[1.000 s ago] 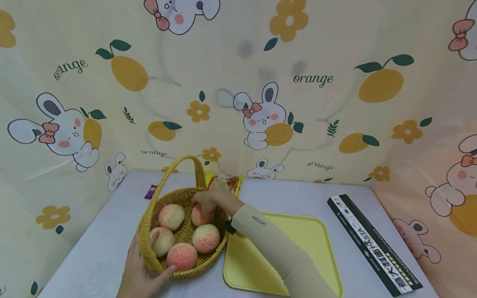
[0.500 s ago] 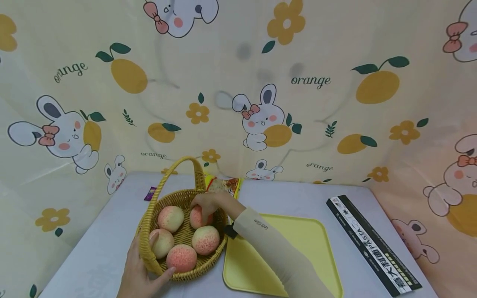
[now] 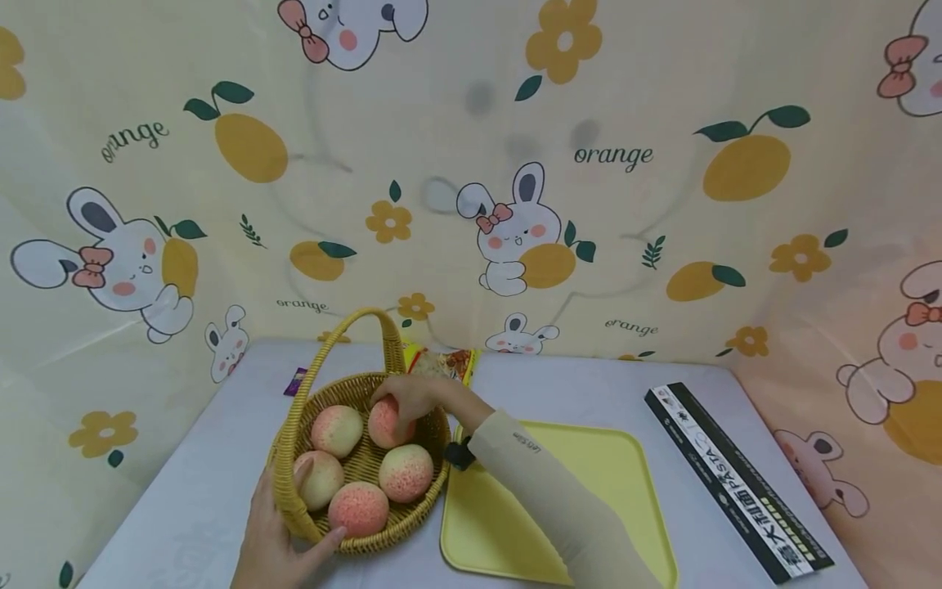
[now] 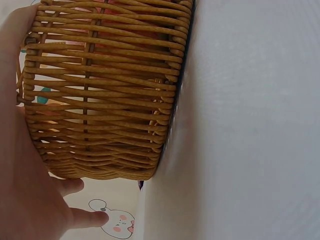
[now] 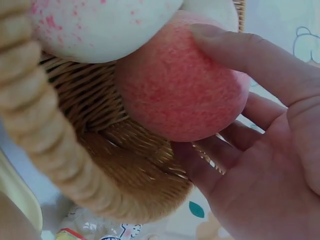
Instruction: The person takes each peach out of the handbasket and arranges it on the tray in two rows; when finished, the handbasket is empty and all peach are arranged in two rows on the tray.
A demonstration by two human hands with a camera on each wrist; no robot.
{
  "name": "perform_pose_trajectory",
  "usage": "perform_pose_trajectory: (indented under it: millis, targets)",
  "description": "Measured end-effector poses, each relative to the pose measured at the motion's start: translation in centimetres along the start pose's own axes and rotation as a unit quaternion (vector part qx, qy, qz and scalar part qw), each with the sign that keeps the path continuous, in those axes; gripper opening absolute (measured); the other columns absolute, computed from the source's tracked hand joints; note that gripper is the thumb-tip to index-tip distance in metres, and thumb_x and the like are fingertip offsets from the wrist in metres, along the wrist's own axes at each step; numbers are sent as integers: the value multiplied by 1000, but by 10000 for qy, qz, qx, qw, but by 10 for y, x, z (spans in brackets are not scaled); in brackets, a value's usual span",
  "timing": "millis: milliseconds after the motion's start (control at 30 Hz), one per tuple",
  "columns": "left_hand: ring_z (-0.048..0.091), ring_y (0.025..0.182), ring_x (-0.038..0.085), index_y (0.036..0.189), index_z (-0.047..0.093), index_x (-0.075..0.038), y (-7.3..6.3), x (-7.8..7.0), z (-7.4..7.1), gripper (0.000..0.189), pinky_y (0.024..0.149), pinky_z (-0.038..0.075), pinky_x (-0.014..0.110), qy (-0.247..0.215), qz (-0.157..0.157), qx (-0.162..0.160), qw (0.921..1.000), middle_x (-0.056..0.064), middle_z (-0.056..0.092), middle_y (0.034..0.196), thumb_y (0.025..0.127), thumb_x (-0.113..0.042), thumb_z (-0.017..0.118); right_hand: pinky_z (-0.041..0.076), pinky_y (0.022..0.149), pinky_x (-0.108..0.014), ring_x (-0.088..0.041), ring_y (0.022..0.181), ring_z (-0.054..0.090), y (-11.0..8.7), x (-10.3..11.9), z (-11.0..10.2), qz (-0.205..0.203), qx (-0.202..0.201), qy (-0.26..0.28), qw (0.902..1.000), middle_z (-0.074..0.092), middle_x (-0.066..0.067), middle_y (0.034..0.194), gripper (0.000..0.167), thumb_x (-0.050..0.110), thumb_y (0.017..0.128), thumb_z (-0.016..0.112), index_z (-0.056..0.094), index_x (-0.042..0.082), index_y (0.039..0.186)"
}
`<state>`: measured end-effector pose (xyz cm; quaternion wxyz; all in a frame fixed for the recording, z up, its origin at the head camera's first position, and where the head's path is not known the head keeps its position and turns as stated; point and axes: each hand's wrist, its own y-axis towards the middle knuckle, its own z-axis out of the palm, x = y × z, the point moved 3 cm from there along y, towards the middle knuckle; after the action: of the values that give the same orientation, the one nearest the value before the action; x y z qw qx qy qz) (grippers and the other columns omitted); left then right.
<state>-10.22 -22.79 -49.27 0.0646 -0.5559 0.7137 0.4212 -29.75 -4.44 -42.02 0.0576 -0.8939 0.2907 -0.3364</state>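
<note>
A yellow wicker basket [image 3: 361,465] with a tall handle stands at left centre on the table, holding several pink-and-cream peaches. My left hand [image 3: 274,544] grips its near left rim, the thumb over the front edge; in the left wrist view two fingertips [image 4: 95,218] show beyond the wicker wall [image 4: 105,112]. Inside the basket at the back right, my right hand [image 3: 418,396] holds a peach [image 3: 384,424]. Close up, thumb and fingers lie around that redder peach [image 5: 182,87], near a paler peach [image 5: 100,27]. Whether it touches the basket floor is unclear.
A yellow tray [image 3: 618,491] lies right of the basket, partly under my right forearm. Farther right is a long black-and-white pasta box [image 3: 736,483]. Behind the basket are a yellow food packet [image 3: 459,365] and a small purple packet [image 3: 296,382]. A patterned cloth hangs behind.
My right hand and its peach have shifted slightly left inside the basket, away from the right rim. The left hand, the basket and the other peaches have stayed in place.
</note>
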Motion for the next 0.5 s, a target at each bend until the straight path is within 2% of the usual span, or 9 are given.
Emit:
perform_pose_trajectory:
  millis: [200, 400, 500]
  targets:
    - [24, 141, 35, 154, 39, -16, -1, 2, 1, 103, 115, 16, 48, 41, -167, 96, 9998, 15, 24, 158, 66, -34, 92, 46, 88, -22, -14, 117, 52, -11, -2, -5, -156, -296, 695, 9970, 56, -9, 137, 60, 1, 80, 78, 60, 4, 137]
    - [20, 143, 37, 155, 36, -21, -1, 1, 1, 104, 114, 17, 56, -30, -366, 228, 9991, 14, 19, 161, 67, -35, 91, 48, 87, -24, -12, 110, 53, -24, -6, -9, -440, -559, 1352, 9883, 56, -8, 134, 63, 5, 80, 80, 57, 3, 139]
    - [20, 143, 38, 155, 37, -20, -1, 1, 0, 105, 113, 18, 59, -75, -286, 194, 9994, 14, 19, 161, 67, -33, 92, 49, 87, -25, -11, 109, 54, -32, -7, -12, -587, -684, 1463, 9851, 56, -6, 135, 63, 9, 81, 80, 58, 5, 139]
